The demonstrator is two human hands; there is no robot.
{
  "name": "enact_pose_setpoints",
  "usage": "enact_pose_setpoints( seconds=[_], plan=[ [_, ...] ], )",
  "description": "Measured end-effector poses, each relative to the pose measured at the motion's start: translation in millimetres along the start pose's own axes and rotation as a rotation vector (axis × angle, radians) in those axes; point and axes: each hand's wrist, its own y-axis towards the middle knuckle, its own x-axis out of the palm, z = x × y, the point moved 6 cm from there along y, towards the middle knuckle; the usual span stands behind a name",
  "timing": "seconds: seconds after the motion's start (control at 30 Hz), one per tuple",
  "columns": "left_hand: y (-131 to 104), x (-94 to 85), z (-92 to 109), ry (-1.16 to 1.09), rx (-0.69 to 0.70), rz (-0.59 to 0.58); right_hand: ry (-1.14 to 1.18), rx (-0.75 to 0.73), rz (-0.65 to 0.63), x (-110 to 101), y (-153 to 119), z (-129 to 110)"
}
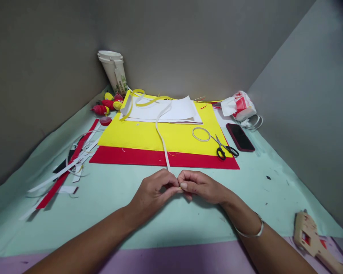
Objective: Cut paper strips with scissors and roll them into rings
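My left hand [157, 187] and my right hand [201, 186] meet fingertip to fingertip above the pale green cloth. Both are closed in a pinch. A long narrow paper strip [161, 137], white on one face and yellow on the other, runs from behind my left hand over the sheets and curls at the back. Its near end goes in between my fingers, where a tiny bit of yellow shows; the rest is hidden by them. Beyond the hands lie a red sheet [125, 156], a yellow sheet [122, 135] on top of it, and white paper [177, 108].
Scissors [221, 146] and a ring [201, 134] lie on the yellow sheet. A phone [240, 137] and tissue pack [242, 106] sit right. A glue gun [311, 236] rests near right. Loose strips [71, 167], red-yellow rolled pieces [107, 104] and stacked cups [112, 70] are left.
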Motion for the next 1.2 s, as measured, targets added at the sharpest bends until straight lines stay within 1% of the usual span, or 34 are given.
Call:
enact_pose_setpoints(
  seconds=[0.17,0.27,0.43,0.57,0.67,0.73,0.77,0.8,0.87,0.93,0.97,1.0,1.07,1.17,1.2],
  plan=[
    [0.1,-0.3,4.2,-0.001,0.041,0.003,0.051,0.009,-0.023,1.4,0.4,0.0],
    [-0.4,-0.9,6.4,0.01,0.063,0.007,0.061,0.01,-0.015,0.9,0.3,-0.1],
    [0.1,-1.7,9.8,0.02,0.11,0.026,0.088,0.046,-0.035,0.0,0.8,4.2],
    [0.2,-2.0,7.8,0.023,0.098,0.032,0.084,0.039,-0.003,-2.8,1.9,5.3],
    [-0.2,-5.1,3.2,0.044,0.036,0.075,0.053,0.009,0.025,-2.0,2.4,3.6],
    [-0.5,-9.6,-1.5,0.068,-0.054,0.142,0.009,-0.05,0.087,-2.6,2.6,0.2],
    [-0.6,-11.6,-3.8,0.078,-0.107,0.167,-0.025,-0.087,0.137,-3.7,2.4,-1.9],
    [-0.6,-12.1,-5.7,0.077,-0.156,0.169,-0.068,-0.124,0.2,-5.5,2.0,-4.0],
    [-0.2,-8.0,-8.8,0.024,-0.25,0.091,-0.186,-0.186,0.343,-9.9,0.0,-8.1],
    [-1.1,0.2,-11.5,-0.093,-0.341,-0.036,-0.323,-0.238,0.471,-13.0,-2.8,-12.5],
    [-1.9,3.4,-12.5,-0.148,-0.376,-0.082,-0.386,-0.261,0.517,-13.7,-4.0,-14.7],
    [-2.4,5.1,-13.0,-0.18,-0.395,-0.104,-0.44,-0.285,0.55,-13.7,-5.0,-16.9],
    [-1.7,3.8,-12.4,-0.165,-0.363,-0.087,-0.525,-0.336,0.606,-13.3,-6.9,-21.1],
    [-0.1,-0.5,-8.4,-0.066,-0.232,-0.02,-0.631,-0.408,0.679,-12.2,-9.9,-26.9],
    [-0.3,-0.5,-8.0,-0.052,-0.211,-0.014,-0.663,-0.427,0.684,-11.0,-10.4,-28.4]
  ],
)
